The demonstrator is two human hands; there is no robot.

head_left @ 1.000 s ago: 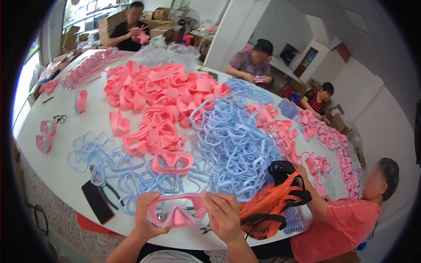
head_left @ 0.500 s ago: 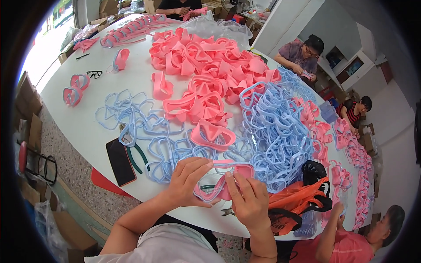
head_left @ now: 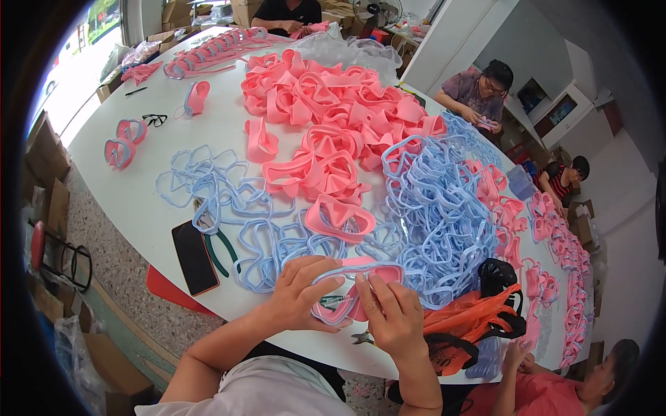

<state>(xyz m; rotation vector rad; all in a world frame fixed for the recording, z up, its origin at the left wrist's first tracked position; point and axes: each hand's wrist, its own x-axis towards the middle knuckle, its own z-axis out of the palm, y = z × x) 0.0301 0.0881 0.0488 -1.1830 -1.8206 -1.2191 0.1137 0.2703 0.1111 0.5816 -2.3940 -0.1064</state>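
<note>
Pink goggles [head_left: 355,307], above the table's [head_left: 132,201] near edge, are gripped between our left hand [head_left: 298,291] and right hand [head_left: 397,320]; we seem to be seating their blue rim [head_left: 347,268], which calls next for even fingertip pressure. We have more room toward the left edge; an orange bag [head_left: 472,312] crowds our right.

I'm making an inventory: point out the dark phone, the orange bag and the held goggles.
Dark phone [head_left: 195,258], head view: middle of its black face.
Orange bag [head_left: 459,315], head view: crumpled orange side.
Held goggles [head_left: 391,274], head view: pink rim, upper right.
</note>
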